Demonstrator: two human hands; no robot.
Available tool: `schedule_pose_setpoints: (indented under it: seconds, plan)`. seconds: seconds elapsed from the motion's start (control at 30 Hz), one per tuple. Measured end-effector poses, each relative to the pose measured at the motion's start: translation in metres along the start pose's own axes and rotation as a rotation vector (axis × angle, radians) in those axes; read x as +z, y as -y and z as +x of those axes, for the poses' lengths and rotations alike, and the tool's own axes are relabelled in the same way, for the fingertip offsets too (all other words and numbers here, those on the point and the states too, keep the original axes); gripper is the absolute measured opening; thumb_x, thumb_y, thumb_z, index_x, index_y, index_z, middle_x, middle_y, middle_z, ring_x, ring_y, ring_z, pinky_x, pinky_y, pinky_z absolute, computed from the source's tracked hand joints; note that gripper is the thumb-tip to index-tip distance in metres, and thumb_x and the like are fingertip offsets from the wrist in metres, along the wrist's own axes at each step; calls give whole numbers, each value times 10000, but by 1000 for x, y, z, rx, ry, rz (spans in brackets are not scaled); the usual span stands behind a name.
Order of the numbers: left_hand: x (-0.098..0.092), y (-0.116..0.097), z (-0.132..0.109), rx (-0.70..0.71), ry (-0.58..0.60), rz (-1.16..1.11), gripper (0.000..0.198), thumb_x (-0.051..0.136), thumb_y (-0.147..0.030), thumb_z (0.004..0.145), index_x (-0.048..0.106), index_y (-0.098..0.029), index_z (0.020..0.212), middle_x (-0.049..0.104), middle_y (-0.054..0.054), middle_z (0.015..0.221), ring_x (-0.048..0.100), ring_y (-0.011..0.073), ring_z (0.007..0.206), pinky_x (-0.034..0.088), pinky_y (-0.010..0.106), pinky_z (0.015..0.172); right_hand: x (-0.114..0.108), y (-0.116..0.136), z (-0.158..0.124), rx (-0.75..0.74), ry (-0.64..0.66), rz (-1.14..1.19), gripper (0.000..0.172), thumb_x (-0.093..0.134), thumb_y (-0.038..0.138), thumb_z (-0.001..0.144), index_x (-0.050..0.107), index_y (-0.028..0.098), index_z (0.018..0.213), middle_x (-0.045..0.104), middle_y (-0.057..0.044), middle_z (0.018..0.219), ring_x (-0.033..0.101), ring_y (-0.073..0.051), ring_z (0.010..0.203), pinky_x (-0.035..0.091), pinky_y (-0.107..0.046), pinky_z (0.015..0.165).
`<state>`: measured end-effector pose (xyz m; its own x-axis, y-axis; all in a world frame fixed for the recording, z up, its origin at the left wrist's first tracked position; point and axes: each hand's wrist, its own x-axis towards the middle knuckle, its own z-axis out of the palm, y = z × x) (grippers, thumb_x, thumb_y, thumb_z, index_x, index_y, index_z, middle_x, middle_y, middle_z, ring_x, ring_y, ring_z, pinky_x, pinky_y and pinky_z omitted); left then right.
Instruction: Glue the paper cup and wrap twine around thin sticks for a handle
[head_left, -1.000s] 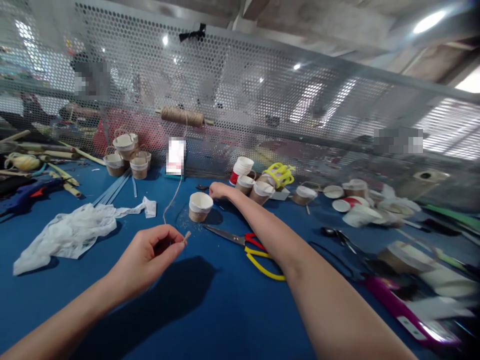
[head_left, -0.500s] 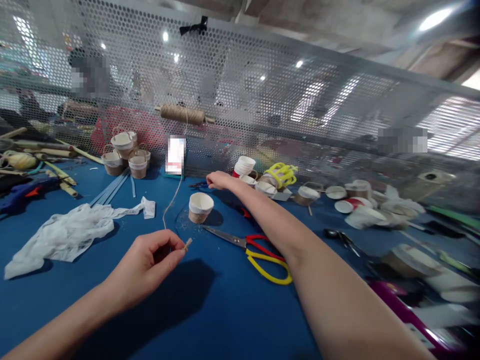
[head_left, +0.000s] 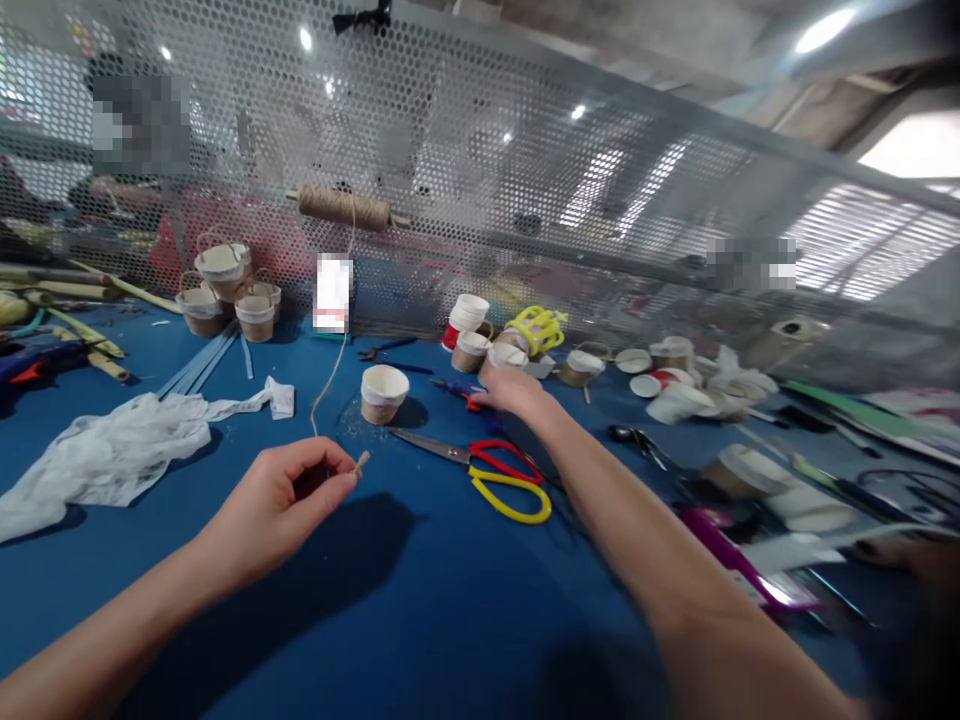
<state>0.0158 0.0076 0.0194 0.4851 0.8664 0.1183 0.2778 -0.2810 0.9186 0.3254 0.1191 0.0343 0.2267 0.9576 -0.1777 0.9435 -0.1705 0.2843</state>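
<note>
My left hand (head_left: 304,490) pinches the end of a thin jute twine (head_left: 361,463) between thumb and fingers. The twine runs up to a spool (head_left: 343,207) on the mesh panel. Reaching over the table, my right hand (head_left: 517,392) is at a blue glue gun (head_left: 454,388) with a red trigger; its fingers are partly hidden, so the grip is unclear. Between the hands stands a small cup (head_left: 385,394) with a white rim and brown wrap. Scissors (head_left: 469,460) with red and yellow handles lie open below the glue gun. Pliers (head_left: 386,350) rest behind the cup.
White lace cloth (head_left: 135,445) and pale blue strips (head_left: 199,362) lie at left, near handled baskets (head_left: 225,262). A phone-like screen (head_left: 332,292) leans by the mesh. Stacked cups (head_left: 466,318), a yellow net-wrapped item (head_left: 536,330) and a purple object (head_left: 742,560) are at right.
My right hand has moved right, from the pliers to the glue gun. The pliers now lie uncovered on the table. My left hand still pinches the twine; the view has shifted slightly.
</note>
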Motion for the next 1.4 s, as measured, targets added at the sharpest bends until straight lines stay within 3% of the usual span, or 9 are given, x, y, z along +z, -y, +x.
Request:
schedule_pose_setpoints:
  seconds: [0.23,0.6,0.7,0.83,0.93,1.03,1.1,1.27,1.4]
  plan:
    - [4,1,-2,41,21,6,219,484,-350,782,551,-149,726,537,11,693,445,104,606,359,222,544,29,-1,-15,52,69,69,303,514,295,852,520,147,1115,548,-86,1115,566,-193,948,482,-382,785]
    - [5,2,-4,53,32,-22,189,501,-325,777,547,-148,733,527,3,691,437,99,611,358,223,549,33,17,-30,68,-37,196,289,502,319,857,534,145,1085,570,-73,1074,577,-179,917,483,-378,775]
    - [5,3,-4,47,36,-37,185,510,-321,771,554,-145,731,537,5,692,442,98,610,361,227,558,30,20,-34,84,-89,226,301,518,335,840,581,94,1010,605,-132,1016,586,-222,925,465,-357,769]
    - [4,1,-2,28,32,-139,162,550,-299,746,557,-143,706,552,2,681,466,95,621,377,225,581,14,30,-64,27,-221,286,344,513,355,828,607,58,974,592,-217,1059,547,-298,1006,417,-349,785]
    - [5,-2,-2,-14,21,-282,160,587,-291,734,558,-140,693,560,-5,662,442,70,568,345,197,523,1,49,-105,-182,-254,418,311,428,391,864,638,164,898,655,-71,945,596,-177,855,423,-252,724]
    - [7,-4,-3,-76,-27,-486,180,639,-298,706,558,-138,698,531,-31,604,354,35,467,257,175,430,-5,75,-145,-623,-59,981,275,462,364,844,629,146,841,652,-40,771,582,-142,703,439,-248,628]
    - [10,-5,-4,-122,-39,-617,197,674,-294,678,552,-141,701,512,-44,572,371,31,450,265,170,422,-3,92,-164,-764,123,1237,218,496,330,826,605,142,845,618,-19,726,551,-106,627,448,-240,598]
    - [14,-7,-7,-185,68,-798,198,690,-284,677,548,-150,709,588,-17,657,523,72,504,400,206,487,8,114,-176,-794,312,1644,148,549,298,791,567,151,786,591,2,694,515,-71,562,433,-206,514]
    - [12,-8,-7,-178,35,-825,180,715,-246,649,581,-135,698,602,-9,734,509,50,541,387,178,489,12,115,-175,-746,307,1735,153,582,302,774,576,150,757,593,16,627,482,-54,485,401,-185,447]
